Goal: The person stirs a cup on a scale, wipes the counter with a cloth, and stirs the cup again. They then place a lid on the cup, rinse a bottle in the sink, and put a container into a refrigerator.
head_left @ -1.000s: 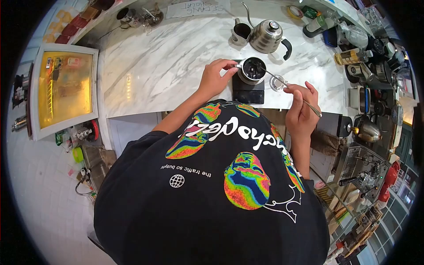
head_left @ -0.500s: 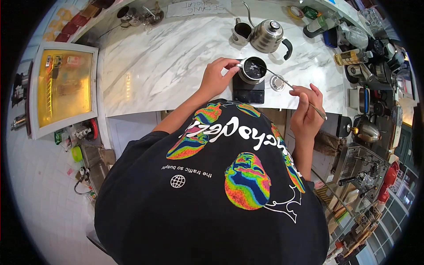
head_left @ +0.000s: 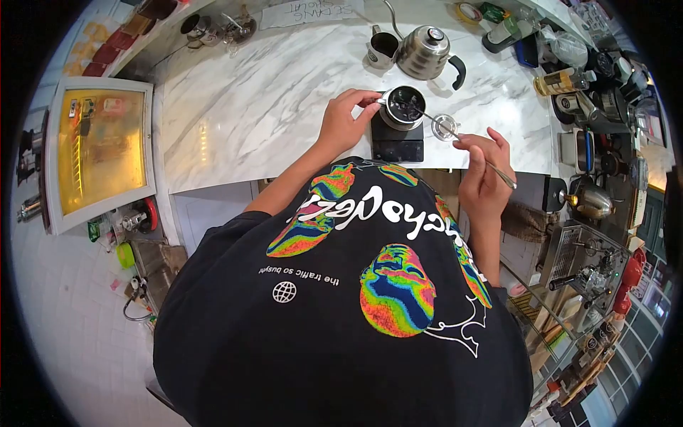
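A metal cup (head_left: 402, 122) with dark liquid in it stands on a black scale (head_left: 397, 150) on the marble counter. The fingers of my left hand (head_left: 348, 119) pinch the cup's handle on its left side. My right hand (head_left: 485, 169) holds a long thin metal spoon (head_left: 504, 176), whose far end dips into the dark liquid. Just right of the cup lies a small round metal and glass piece (head_left: 445, 127). Behind the cup are a steel gooseneck kettle (head_left: 425, 53) and a small metal jug (head_left: 383, 48).
Bottles (head_left: 564, 82) and plastic bags line the counter's right side. A paper sign (head_left: 306, 12) lies at the back edge. An open cabinet door (head_left: 103, 153) with a yellow pane is at the left. An espresso machine (head_left: 587, 267) stands at the lower right.
The whole view has shifted slightly. My right hand has moved a little, and the spoon's end sits at a slightly different place in the cup. Both grips are unchanged.
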### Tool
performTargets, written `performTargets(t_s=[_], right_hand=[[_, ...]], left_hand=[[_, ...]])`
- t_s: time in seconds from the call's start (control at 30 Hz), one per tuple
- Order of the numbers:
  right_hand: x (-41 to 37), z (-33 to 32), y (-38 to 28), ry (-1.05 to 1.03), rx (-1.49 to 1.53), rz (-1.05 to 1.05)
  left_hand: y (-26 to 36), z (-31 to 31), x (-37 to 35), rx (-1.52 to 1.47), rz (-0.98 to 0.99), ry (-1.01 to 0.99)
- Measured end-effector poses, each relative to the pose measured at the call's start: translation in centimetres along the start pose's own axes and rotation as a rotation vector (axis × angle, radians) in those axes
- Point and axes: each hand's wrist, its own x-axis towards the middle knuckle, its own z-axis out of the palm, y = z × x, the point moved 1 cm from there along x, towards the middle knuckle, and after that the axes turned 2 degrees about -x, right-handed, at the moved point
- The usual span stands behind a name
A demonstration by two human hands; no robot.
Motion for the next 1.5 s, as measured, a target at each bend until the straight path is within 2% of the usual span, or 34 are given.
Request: performTargets(t_s=[0.5,0.67,0.9,1.03,1.17,1.3,1.5], right_hand=[[0.0,-0.3,0.4,0.035,-0.089,0.081],[0.1,-0.1,-0.2,-0.017,-0.031,0.03],[0.1,-0.4,0.6,0.031,-0.047,0.054],[0.7,0.0,0.1,-0.032,-0.017,0.049],[0.6,-0.3,0.7,0.02,-0.042,0.081],[0.7,-0.6,0.8,-0.022,-0.011,0.013],[1.1,-0.7,1.2,0.022,-0.053,0.064]], left_hand=[[0.2,-0.2,0.1,0.018,0.007,-0.008],[-0.2,0.0,0.3,0.01,-0.007,-0.006],[-0.2,-0.1,0.4,0.032,-0.008,-0.025],[-0.3,0.2,0.4,0.023,-0.001,-0.016],[-0.3,0.1,0.3,0.031,-0.006,-0.011],[-0.3,0.2,0.3,0.037,-0.011,-0.002],[-0.1,0.3,0.3,0.031,-0.014,0.013]])
